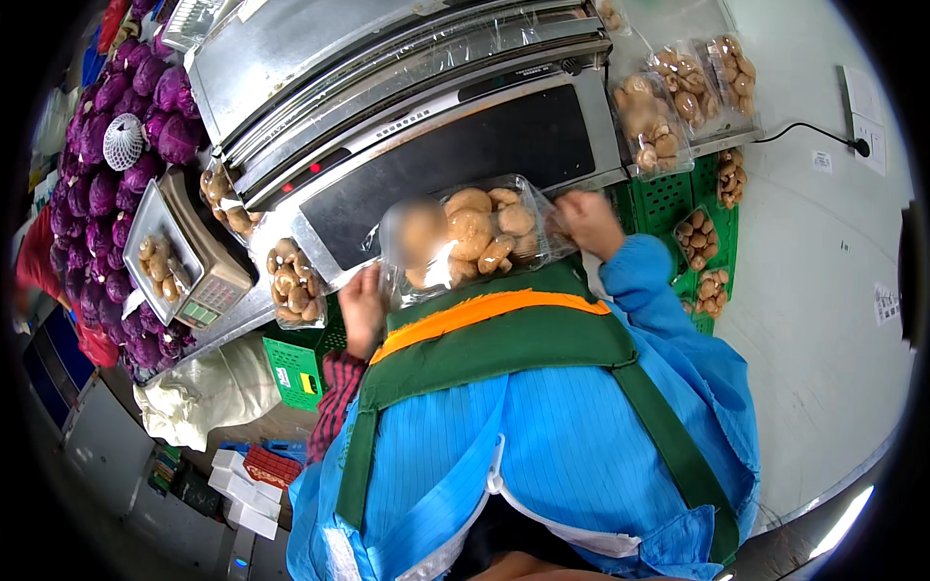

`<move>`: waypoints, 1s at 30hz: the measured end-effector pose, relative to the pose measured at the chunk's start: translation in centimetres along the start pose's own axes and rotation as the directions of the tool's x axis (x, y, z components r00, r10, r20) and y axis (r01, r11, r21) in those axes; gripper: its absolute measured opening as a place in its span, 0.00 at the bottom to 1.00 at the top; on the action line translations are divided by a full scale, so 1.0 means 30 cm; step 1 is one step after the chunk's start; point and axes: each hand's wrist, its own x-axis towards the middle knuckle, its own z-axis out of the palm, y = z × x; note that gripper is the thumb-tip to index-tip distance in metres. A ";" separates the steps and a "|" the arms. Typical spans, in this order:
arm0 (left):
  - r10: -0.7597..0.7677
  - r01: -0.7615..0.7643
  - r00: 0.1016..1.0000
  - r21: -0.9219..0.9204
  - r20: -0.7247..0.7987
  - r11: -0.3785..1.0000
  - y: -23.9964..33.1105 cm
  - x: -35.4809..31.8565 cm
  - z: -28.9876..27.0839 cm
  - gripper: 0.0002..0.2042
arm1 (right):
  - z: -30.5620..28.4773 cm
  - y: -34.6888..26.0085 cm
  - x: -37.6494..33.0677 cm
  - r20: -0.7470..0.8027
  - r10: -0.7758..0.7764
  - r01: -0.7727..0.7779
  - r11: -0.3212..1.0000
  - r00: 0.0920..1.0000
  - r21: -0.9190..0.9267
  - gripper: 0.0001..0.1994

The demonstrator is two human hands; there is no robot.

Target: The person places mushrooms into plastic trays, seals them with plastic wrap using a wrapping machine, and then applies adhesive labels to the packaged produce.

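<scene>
A pack of brown mushrooms (472,232) in clear plastic film is between my hands, close to my apron and over the near edge of the black plate (455,160) of a wrapping machine. My left hand (363,310) grips the film at the pack's left edge. At the opposite end, the fingers of my right hand (589,223) pinch the film. One part of the pack looks blurred. A roll of clear film (436,77) lies across the metal machine behind the plate.
Wrapped mushroom packs (294,281) lie left of the plate, others (651,121) at the right. A scale (199,257) carries more mushrooms. Purple cabbages (102,189) are piled far left. Green crates (664,208) stand right, by a wall with a plugged-in black cable (809,126).
</scene>
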 end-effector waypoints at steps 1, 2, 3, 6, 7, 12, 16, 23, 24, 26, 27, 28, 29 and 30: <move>0.278 -0.303 0.951 0.238 0.135 0.923 -0.165 0.084 -0.002 0.11 | 0.084 0.024 -0.002 -0.022 -0.024 0.026 0.993 0.999 0.112 0.12; 0.144 -0.150 0.960 0.007 0.241 0.989 -0.112 0.067 0.082 0.10 | 0.167 0.011 0.013 -0.052 -0.046 0.057 0.974 0.998 0.221 0.14; 0.099 -0.070 0.939 -0.098 0.330 0.993 -0.078 0.065 0.155 0.11 | 0.178 -0.069 0.034 0.188 0.032 -0.140 0.790 0.982 0.597 0.15; 0.098 0.025 0.869 -0.239 0.485 0.971 0.022 0.065 0.331 0.15 | 0.224 -0.208 0.020 0.208 -0.126 -0.080 0.643 0.970 0.762 0.19; 0.119 0.024 0.856 -0.270 0.502 0.963 0.051 0.064 0.376 0.17 | 0.211 -0.225 0.019 0.222 -0.179 -0.055 0.647 0.958 0.760 0.19; 0.265 -0.042 0.825 -0.413 0.499 0.910 0.200 -0.065 0.447 0.28 | 0.161 -0.272 -0.055 0.346 -0.335 -0.126 0.533 0.876 0.837 0.22; 0.433 -0.166 0.755 -0.495 0.492 0.853 0.331 -0.297 0.399 0.38 | 0.103 -0.295 -0.134 0.286 -0.432 -0.148 0.326 0.855 0.934 0.24; 0.113 -0.030 0.752 -0.138 0.650 0.990 0.218 -0.406 0.360 0.37 | -0.099 -0.196 -0.353 -0.131 -0.580 -0.139 -0.397 0.804 0.907 0.29; 0.155 -0.022 0.630 -0.181 0.761 0.983 0.159 -0.353 0.334 0.32 | -0.128 -0.170 -0.419 -0.195 -0.560 -0.093 -0.444 0.806 0.891 0.29; 0.155 0.032 0.437 -0.188 0.886 0.982 0.095 -0.275 0.344 0.24 | -0.169 -0.078 -0.510 -0.322 -0.460 0.087 -0.462 0.827 0.883 0.30; 0.113 0.075 0.382 -0.153 0.917 0.985 0.089 -0.260 0.375 0.22 | -0.183 -0.017 -0.544 -0.378 -0.364 0.239 -0.374 0.851 0.896 0.33; 0.062 0.085 0.457 -0.113 0.887 0.990 0.133 -0.343 0.483 0.19 | -0.192 0.041 -0.571 -0.422 -0.275 0.360 -0.249 0.864 0.899 0.36; 0.003 0.097 0.531 -0.065 0.848 0.993 0.167 -0.403 0.554 0.17 | -0.210 0.095 -0.612 -0.396 -0.121 0.357 -0.256 0.910 0.898 0.35; -0.073 0.154 0.498 -0.005 0.864 0.988 0.112 -0.330 0.577 0.16 | -0.228 0.151 -0.656 -0.357 0.033 0.352 -0.268 0.934 0.897 0.34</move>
